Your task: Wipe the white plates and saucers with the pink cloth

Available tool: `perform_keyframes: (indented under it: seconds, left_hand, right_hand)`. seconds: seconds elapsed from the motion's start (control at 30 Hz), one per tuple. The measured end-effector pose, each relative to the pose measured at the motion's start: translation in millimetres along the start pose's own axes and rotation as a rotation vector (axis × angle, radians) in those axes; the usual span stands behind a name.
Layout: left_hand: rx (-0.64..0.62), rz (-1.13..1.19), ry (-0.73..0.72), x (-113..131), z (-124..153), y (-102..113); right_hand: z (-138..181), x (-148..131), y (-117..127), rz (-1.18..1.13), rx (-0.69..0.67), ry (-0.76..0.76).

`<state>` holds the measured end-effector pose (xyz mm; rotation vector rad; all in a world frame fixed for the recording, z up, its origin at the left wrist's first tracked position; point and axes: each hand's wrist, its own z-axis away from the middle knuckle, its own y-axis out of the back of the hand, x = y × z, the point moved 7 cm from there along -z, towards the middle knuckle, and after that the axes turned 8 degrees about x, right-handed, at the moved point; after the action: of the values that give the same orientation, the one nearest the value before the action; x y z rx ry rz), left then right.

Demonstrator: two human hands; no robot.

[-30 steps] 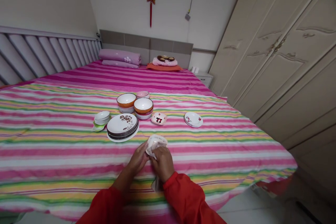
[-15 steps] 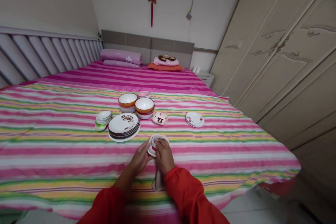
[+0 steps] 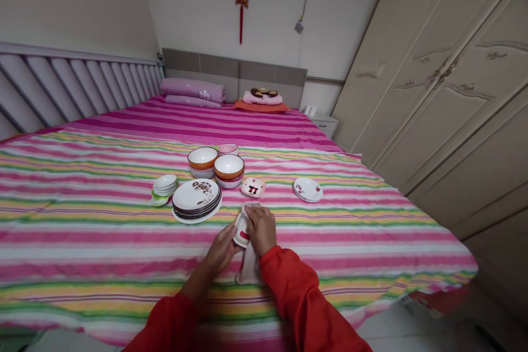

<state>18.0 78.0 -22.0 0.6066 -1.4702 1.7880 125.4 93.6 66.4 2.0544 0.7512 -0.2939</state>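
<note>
My left hand [image 3: 221, 250] grips a small white dish with a red mark [image 3: 241, 234], tilted on edge above the striped bed cover. My right hand [image 3: 261, 227] presses a pale cloth [image 3: 249, 267] against that dish, fingers curled over its top; the cloth's tail hangs down to the cover. Both sleeves are red. Just beyond my hands lies a small pink dish with a dark pattern [image 3: 253, 187].
A stack of flowered plates [image 3: 197, 199], a stack of small white saucers [image 3: 164, 185], orange and red bowls [image 3: 216, 165] and a white flowered plate pile [image 3: 307, 190] sit on the bed [image 3: 82, 214]. A wardrobe [image 3: 445, 93] stands at the right.
The dish has turned from facing up to standing on edge in my left hand. My right hand with the cloth has slid up over its top.
</note>
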Motion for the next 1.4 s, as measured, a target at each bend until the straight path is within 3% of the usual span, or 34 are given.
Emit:
perform_keyframes:
  seconds: [0.1,0.23,0.33,0.4,0.57,0.8,0.93,1.03,1.2,1.4]
  left_hand:
    - [0.002,0.017,-0.006,0,-1,2]
    - [-0.025,0.046,0.006,-1,-1,1]
    - [-0.052,0.077,-0.013,1,-1,-2]
    - [-0.089,0.080,-0.018,2,0,-4]
    - [-0.128,0.030,-0.004,2,1,-6]
    - [-0.033,0.064,0.052,-3,-3,1]
    - [-0.027,0.036,0.076,-3,-2,0]
    - [-0.020,0.029,0.068,-1,0,-2]
    - [-0.017,0.047,0.050,1,3,-5]
    - [0.009,0.073,0.031,1,3,-1]
  right_hand:
    - [13,17,5,-0.055,0.099,-0.102]
    - [39,42,7,-0.362,0.292,-0.331]
    - [52,58,-4,-0.579,0.306,-0.546]
    - [52,62,-9,-0.655,0.277,-0.608]
    - [29,62,-4,-0.643,0.233,-0.498]
    - [-9,18,11,-0.262,0.002,0.005]
    - [-13,-7,5,-0.203,-0.137,0.164]
    - [-9,-8,0,-0.212,-0.136,0.135]
    - [4,12,-1,-0.335,-0.014,-0.031]
    - [38,31,-5,-0.595,0.250,-0.382]
